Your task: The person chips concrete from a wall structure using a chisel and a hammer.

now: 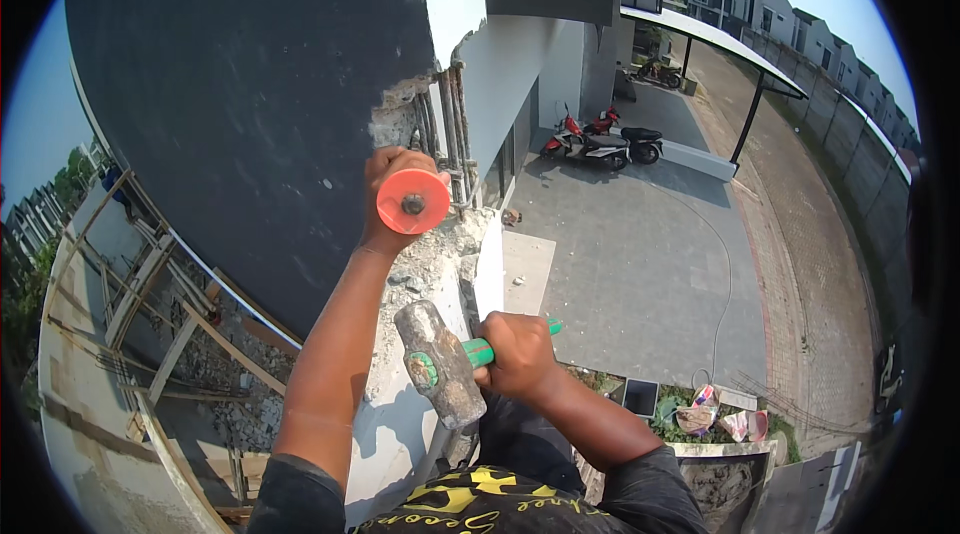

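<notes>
My left hand (388,163) grips a chisel with a round orange hand guard (391,215); its dark struck end faces me and its shaft and tip are hidden. Beyond that hand, vertical steel rebars (450,110) stand exposed in a broken concrete column (395,114). My right hand (517,354) is closed around the green handle (478,352) of a club hammer, held lower and nearer to me. The worn steel hammer head (442,365) is apart from the chisel. Below it runs a wall top with broken concrete rubble (420,264).
A dark painted wall (247,84) rises at the left. Wooden scaffolding (142,294) and rubble lie below it. Far down on the right is a paved yard (637,264) with parked motorcycles (589,140), a cable and a canopy post (748,118). A person (116,185) is at the far left.
</notes>
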Demonstrator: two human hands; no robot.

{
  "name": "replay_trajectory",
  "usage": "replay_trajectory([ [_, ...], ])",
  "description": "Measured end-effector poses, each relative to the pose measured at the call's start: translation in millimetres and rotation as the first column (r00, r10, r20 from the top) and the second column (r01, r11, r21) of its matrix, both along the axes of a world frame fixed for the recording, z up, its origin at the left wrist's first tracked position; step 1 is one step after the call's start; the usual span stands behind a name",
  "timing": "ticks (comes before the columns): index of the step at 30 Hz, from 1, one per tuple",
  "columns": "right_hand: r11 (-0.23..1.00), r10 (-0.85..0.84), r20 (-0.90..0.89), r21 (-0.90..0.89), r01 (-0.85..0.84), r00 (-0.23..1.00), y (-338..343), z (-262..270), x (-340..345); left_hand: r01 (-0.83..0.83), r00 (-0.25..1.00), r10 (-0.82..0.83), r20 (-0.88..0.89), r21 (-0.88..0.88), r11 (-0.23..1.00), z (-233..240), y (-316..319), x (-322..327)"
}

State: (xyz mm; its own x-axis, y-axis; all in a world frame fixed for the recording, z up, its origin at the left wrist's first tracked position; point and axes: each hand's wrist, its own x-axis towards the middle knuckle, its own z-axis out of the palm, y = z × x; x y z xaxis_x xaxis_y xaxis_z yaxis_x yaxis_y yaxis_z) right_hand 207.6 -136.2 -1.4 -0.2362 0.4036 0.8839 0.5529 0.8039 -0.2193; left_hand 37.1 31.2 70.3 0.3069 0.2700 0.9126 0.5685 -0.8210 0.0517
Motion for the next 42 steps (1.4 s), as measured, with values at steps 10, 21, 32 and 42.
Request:
replay_trajectory([
  [10,0.992,0.089,-0.083,-0.088,-0.096,0.993,-28.8,-22.7,26.2,0.271,0.952,-0.233,0.199,-0.198,0.942,7.8,-0.3,13.7],
  [21,0.916,-0.211,0.004,-0.348,0.199,0.977,-51.9,-58.4,43.8,0.355,0.907,-0.359,-0.221,-0.058,0.933,-7.5,-63.1,2.4],
  [32,0.857,-0.232,0.02,-0.468,0.214,0.972,-77.5,-55.3,45.4,0.338,0.905,-0.333,-0.264,-0.03,0.941,-16.4,-61.0,11.8],
  [42,0.942,-0.062,-0.45,-0.322,-0.097,0.891,-65.7,-90.4,52.4,0.321,0.94,-0.31,-0.14,0.059,0.945,0.8,-55.7,30.4],
])
